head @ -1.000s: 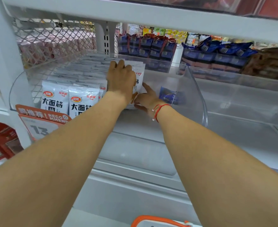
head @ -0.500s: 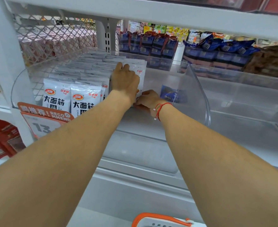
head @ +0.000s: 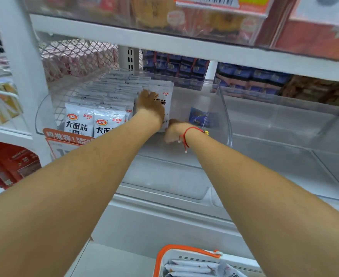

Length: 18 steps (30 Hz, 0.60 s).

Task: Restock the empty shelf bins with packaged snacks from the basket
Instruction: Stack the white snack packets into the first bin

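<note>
Rows of white snack packs fill the left part of a clear plastic shelf bin. My left hand grips the front of an upright bunch of white snack packs at the right end of those rows, fingers curled over it. My right hand, with a red string on the wrist, holds the bottom edge of the same bunch; its fingertips are hidden. The white basket with an orange rim sits at the bottom of the view with more white packs inside.
A small blue pack stands in the right part of the same bin. Another clear bin lies to the right. Blue and brown snacks fill the back rows. An orange price tag hangs at the front left.
My left fingers have curled down over the packs, and my right hand has drawn in close under my left wrist. The view has tilted down, showing more of the basket.
</note>
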### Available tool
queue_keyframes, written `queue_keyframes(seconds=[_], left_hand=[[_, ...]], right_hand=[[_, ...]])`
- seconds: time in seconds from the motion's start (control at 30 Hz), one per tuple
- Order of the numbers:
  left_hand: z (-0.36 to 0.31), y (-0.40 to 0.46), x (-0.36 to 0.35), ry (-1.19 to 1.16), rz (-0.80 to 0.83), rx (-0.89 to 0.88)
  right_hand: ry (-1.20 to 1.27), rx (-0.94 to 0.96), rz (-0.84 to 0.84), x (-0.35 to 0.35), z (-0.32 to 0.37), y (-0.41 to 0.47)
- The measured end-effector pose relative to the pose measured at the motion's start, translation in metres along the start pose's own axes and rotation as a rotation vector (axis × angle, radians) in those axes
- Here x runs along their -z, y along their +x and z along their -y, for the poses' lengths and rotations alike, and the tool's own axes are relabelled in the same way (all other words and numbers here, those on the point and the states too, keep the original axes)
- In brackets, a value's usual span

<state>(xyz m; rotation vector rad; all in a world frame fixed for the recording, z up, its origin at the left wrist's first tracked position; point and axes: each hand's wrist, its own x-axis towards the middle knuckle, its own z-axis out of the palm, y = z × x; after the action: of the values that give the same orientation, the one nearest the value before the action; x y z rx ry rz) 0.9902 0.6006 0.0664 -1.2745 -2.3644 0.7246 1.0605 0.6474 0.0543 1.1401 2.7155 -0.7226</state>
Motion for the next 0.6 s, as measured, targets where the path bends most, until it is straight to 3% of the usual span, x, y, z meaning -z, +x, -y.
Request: queue_keyframes(seconds=[0.13,0.27,0.47,0.6], left_hand=[[0.006,-0.032,0.016,0.021,0.025,-0.034],[0.014,-0.072,0.04,-0.103,-0.06,0.031],[-0.003,-0.153,0.074,-0.688,-0.251,0.126],[-0.033,-0.206,0.08,-0.94,-0.259,0.144]], right_hand=[[-0.392,0.069,0.071,0.002,0.0,-0.036],[-0.398,0.235,-0.035,0.011,-0.015,-0.078],[-0.444,0.537,-0.271,0.028,-0.049,-0.167],[-0.344,0.483,-0.288,0.022,-0.094,-0.223]])
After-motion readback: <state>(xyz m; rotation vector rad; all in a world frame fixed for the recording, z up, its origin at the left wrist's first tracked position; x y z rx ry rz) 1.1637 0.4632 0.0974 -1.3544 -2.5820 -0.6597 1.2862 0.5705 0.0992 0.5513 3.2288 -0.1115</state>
